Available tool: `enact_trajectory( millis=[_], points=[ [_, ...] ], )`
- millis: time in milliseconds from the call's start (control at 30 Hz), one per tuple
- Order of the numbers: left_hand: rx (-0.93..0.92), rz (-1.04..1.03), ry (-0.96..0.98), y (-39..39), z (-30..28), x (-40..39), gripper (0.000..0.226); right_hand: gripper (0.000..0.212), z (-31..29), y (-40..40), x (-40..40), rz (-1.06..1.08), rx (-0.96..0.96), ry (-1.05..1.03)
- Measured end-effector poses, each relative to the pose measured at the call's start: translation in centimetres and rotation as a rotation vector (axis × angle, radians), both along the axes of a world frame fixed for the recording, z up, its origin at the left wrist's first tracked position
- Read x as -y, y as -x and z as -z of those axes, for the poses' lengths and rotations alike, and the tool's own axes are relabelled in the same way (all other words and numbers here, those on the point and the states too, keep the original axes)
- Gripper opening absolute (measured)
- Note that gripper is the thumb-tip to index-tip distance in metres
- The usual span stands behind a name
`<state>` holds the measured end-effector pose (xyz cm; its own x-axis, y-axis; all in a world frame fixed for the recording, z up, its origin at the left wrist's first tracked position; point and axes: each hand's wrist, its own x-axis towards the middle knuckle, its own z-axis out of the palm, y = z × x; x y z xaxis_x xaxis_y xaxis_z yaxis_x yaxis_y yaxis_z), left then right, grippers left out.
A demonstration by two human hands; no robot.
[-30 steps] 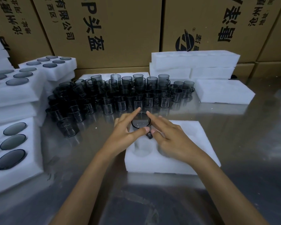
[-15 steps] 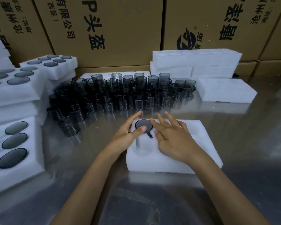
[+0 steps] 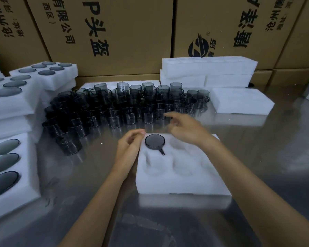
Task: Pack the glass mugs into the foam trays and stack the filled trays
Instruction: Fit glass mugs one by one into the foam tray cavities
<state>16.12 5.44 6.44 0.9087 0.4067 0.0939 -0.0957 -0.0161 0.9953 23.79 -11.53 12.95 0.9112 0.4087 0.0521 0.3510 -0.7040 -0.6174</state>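
Progress, judged: early in this tray. Filled white foam trays (image 3: 16, 107) are stacked along the left edge of the shiny steel counter (image 3: 275, 148); a large cluster of loose smoky grey glass mugs (image 3: 125, 106) waits mid-counter toward the back edge. The white six-pocket foam tray (image 3: 182, 180) in work, near the front edge, holds one seated smoky glass mug (image 3: 154, 142) in its back-left pocket; five pockets look empty. Right hand (image 3: 185, 128) reaches toward the cluster, fingers spread, empty. Left hand (image 3: 129, 146) rests at the tray's left edge, fingers loosely curled, holding nothing.
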Motion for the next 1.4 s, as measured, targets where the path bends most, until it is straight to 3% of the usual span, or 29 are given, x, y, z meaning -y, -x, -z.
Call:
enact_trajectory(
  millis=[100, 200, 267, 400, 567, 667, 800, 933, 1067, 1200, 1267, 1400],
  points=[
    [-0.005, -0.038, -0.011, -0.4, 0.0, 0.1, 0.017, 0.066, -0.7, -3.5, -2.6, -0.023, -0.054, 0.049],
    [0.002, -0.030, -0.008, -0.5, 0.1, -0.3, 0.019, 0.067, 0.0, -6.0, -5.5, -0.069, -0.068, 0.222],
    [0.012, -0.037, -0.003, -0.7, 0.3, -0.5, 0.020, 0.057, 0.9, -7.1, -7.0, -0.041, -0.034, 0.273],
    [-0.018, -0.057, 0.004, -1.2, 0.6, -0.6, 0.018, 0.020, 1.9, -7.7, -7.8, 0.056, 0.043, 0.144],
    [-0.043, -0.081, -0.020, -1.1, 0.4, -0.6, 0.016, 0.018, 2.1, -6.3, -6.2, -0.023, -0.003, 0.082],
    [-0.039, -0.131, -0.123, -0.7, -0.2, -0.5, 0.017, 0.015, 1.4, -4.7, -4.8, -0.002, 0.116, 0.051],
    [0.151, -0.182, -0.333, 0.7, -2.5, 0.0, 0.040, 0.018, 0.0, -1.1, -2.5, 0.079, 0.391, -0.167],
    [0.272, -0.035, -0.578, 1.7, -4.9, 2.3, 0.069, 0.042, -0.1, 3.9, 0.3, -0.003, 0.637, -0.373],
    [0.325, 0.035, -0.677, 1.8, -6.0, 6.0, 0.071, 0.064, -0.1, 6.0, 2.7, 0.034, 0.458, -0.612],
    [0.287, 0.106, -0.634, 0.9, -6.1, 6.9, 0.062, 0.038, 0.3, 6.1, 4.6, 0.049, 0.240, -0.767],
    [0.181, 0.207, -0.598, 0.3, -5.5, 6.7, 0.061, 0.024, 0.8, 5.7, 5.6, 0.063, 0.200, -0.700],
    [0.026, 0.304, -0.743, -0.5, -3.9, 6.2, 0.058, 0.024, 2.0, 4.8, 6.8, 0.011, 0.138, -0.510]
  ],
)
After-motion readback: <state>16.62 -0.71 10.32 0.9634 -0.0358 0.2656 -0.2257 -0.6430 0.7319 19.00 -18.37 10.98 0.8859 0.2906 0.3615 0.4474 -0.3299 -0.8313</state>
